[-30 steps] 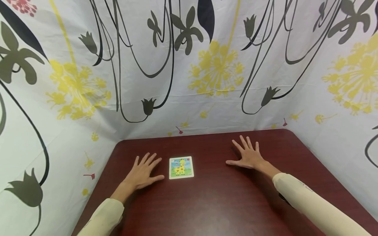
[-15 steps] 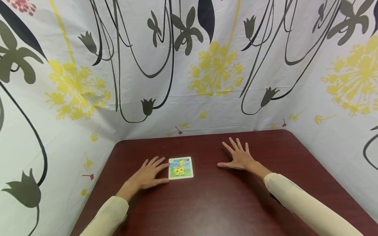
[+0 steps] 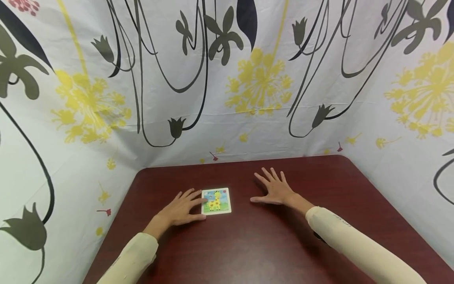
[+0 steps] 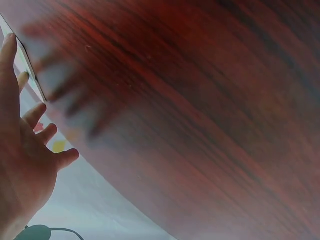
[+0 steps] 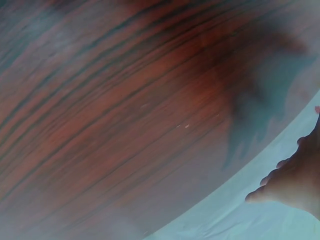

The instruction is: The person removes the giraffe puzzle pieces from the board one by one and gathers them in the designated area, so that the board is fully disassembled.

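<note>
A square giraffe picture puzzle [image 3: 217, 202] with a white border lies on the dark red table. My left hand [image 3: 180, 209] is at its left side, fingers spread, with the index fingertip overlapping the picture and the thumb at the lower left corner. In the left wrist view, the left hand [image 4: 25, 155] reaches along the thin edge of the puzzle [image 4: 31, 75]. To the right of the puzzle, with bare table between, is my right hand [image 3: 274, 191], fingers spread and holding nothing. The right wrist view catches only part of the right hand [image 5: 292, 180] at its edge.
The glossy wood-grain table [image 3: 234, 244] has rounded far corners. White fabric [image 3: 220, 98] printed with flowers and vines hangs around its back and sides. Both forearms wear cream sleeves [image 3: 354, 240].
My left hand has moved right, from beside the puzzle to its left edge. The right hand has moved left toward it, fingers still spread. The puzzle stays in about the same place.
</note>
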Demonstrator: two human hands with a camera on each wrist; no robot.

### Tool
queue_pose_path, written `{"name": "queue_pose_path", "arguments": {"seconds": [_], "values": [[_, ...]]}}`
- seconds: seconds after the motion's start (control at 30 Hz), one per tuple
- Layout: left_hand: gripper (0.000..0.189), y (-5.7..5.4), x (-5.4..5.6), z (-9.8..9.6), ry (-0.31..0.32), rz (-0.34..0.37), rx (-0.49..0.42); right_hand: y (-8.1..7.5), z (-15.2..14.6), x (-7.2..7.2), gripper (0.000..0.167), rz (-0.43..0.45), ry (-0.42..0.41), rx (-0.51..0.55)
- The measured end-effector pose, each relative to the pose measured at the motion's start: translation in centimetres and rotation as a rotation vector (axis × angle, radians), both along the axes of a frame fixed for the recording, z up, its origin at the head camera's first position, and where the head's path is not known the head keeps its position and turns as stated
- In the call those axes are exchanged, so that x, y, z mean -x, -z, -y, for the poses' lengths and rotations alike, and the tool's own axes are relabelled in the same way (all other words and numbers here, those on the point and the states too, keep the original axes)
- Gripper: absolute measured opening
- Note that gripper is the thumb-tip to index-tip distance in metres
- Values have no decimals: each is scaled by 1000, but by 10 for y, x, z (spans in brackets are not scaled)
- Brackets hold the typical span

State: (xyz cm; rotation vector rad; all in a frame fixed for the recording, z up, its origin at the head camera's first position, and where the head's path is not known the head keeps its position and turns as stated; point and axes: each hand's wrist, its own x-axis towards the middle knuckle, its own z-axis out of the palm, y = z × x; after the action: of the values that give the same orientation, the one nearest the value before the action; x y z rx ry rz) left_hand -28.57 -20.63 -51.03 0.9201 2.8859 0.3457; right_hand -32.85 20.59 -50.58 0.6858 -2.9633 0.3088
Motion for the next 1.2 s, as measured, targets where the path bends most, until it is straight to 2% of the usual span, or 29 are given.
{"name": "queue_pose_path", "arguments": {"seconds": [0.27, 0.57, 0.7, 0.9, 1.07, 1.2], "values": [[74, 1, 2, -1, -6, 19, -11, 3, 18, 2, 104, -4, -53, 18], [67, 1, 5, -1, 6, 17, -38, 1, 43, 5, 99, 27, -111, 54], [64, 0, 6, -2, 20, 13, -48, 1, 55, 6, 97, 56, -121, 67], [61, -5, 10, -7, 37, 10, -16, -2, 72, 11, 93, 88, -154, 86], [62, -3, 13, -4, 47, 22, -21, -1, 87, 12, 93, 140, -195, 104], [63, -1, 14, -2, 40, 33, -39, 1, 96, 13, 92, 171, -184, 86]]}}
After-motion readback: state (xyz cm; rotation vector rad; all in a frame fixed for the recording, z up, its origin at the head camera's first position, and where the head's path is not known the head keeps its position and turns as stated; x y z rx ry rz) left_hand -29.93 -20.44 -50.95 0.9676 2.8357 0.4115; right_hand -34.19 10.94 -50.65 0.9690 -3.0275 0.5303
